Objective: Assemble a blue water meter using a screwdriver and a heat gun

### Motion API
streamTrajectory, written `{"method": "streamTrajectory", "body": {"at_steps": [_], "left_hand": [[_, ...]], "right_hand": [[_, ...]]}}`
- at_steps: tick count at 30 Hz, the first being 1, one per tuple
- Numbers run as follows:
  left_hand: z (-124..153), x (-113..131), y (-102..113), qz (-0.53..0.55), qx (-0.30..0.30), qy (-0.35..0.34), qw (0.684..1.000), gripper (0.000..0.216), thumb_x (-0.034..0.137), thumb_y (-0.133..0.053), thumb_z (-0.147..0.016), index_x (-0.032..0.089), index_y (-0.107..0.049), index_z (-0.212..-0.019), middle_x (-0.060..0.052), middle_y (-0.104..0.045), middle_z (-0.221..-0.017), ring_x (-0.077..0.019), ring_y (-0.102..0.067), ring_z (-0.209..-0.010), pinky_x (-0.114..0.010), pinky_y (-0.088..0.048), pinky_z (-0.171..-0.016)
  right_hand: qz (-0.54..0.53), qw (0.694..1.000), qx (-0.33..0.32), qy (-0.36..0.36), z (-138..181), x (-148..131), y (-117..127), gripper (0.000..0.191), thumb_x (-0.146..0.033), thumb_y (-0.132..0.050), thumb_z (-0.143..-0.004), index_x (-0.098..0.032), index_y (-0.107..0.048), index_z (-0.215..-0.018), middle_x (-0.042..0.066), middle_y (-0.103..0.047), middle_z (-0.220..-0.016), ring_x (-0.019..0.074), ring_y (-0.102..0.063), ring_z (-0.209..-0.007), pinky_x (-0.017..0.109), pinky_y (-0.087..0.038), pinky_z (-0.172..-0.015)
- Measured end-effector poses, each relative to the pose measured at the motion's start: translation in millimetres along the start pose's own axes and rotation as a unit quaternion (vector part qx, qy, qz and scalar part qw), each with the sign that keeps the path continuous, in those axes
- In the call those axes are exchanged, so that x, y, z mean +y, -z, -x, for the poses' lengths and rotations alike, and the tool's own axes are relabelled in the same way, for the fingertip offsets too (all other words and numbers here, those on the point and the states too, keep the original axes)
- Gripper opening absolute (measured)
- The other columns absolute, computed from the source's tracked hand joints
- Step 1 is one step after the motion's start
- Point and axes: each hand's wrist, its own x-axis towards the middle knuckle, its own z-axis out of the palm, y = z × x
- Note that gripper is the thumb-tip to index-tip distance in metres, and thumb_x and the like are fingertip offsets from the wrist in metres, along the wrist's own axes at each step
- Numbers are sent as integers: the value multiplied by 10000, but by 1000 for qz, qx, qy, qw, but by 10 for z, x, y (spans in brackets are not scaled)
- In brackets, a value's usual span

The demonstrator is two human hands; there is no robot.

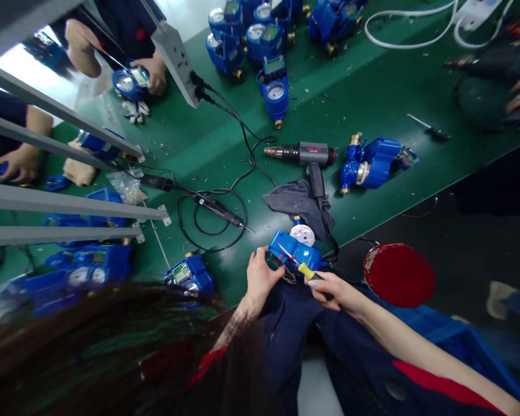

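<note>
A blue water meter [295, 247] with a white dial lies at the near edge of the green table [372, 86], partly over my lap. My left hand [260, 278] grips its left end. My right hand [331, 289] holds a yellow-handled screwdriver [305, 270] whose tip rests on the meter's top.
A heat gun [305, 155] lies just beyond on a grey cloth [294, 202]. Another blue meter [372, 163] lies to its right, one more [190, 276] to my left, several at the back. A soldering pen [219, 209] with coiled cable lies left. A co-worker's hands [156, 72] work opposite. A red stool [398, 274] stands right.
</note>
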Motion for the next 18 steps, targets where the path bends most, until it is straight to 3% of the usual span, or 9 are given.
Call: {"method": "streamTrajectory", "body": {"at_steps": [3,5,7,9,13,16,18], "left_hand": [[-76,-150,71,22,2,8,1000,454,258,-698,-527,218,-506,-937,-25,-624,-890,-229,-595,-881,-350,-436,-807],[-120,-217,106,36,5,9,999,429,261,-686,-536,212,-503,-921,-20,-633,-883,-228,-597,-889,-356,-438,-818],[-152,-250,127,46,11,3,999,430,249,-672,-547,217,-502,-941,-21,-632,-920,-226,-590,-920,-364,-430,-849],[-172,-258,136,55,9,-9,998,455,223,-668,-549,232,-501,-972,-17,-622,-990,-219,-573,-972,-364,-415,-890],[-207,-255,102,75,-2,-24,997,504,160,-666,-539,261,-496,-1003,-3,-602,-1052,-200,-550,-1025,-353,-398,-937],[-239,-261,43,91,3,-19,996,507,129,-649,-557,258,-478,-1016,-11,-585,-1055,-184,-557,-1014,-337,-432,-903],[-251,-262,11,98,9,-12,995,509,133,-659,-561,245,-476,-1023,-17,-583,-1052,-180,-563,-1001,-329,-448,-883]], "right_hand": [[200,978,57,32,115,-271,316,259,-388,-620,-663,-157,-547,-755,-34,-485,-572,74,-414,-473,191,-270,-435],[380,913,141,53,63,-477,569,254,-407,-594,-685,-175,-580,-790,-10,-537,-636,123,-491,-592,219,-339,-539],[487,841,226,67,-165,-680,780,288,-424,-515,-754,-187,-569,-908,15,-577,-711,165,-534,-672,256,-370,-621],[500,822,260,80,-537,-857,919,302,-377,-511,-778,-176,-543,-1002,47,-601,-811,189,-558,-770,273,-385,-686],[491,808,316,80,-1294,-1151,1128,308,-359,-587,-766,-139,-566,-981,72,-588,-975,187,-539,-929,328,-403,-830],[450,786,418,65,-1627,-1388,1358,361,-367,-514,-833,-121,-502,-1096,107,-481,-1167,219,-459,-1071,442,-363,-917],[413,793,445,37,-1774,-1529,1500,355,-351,-527,-831,-113,-502,-1093,107,-496,-1133,215,-487,-1031,439,-404,-881]]}}
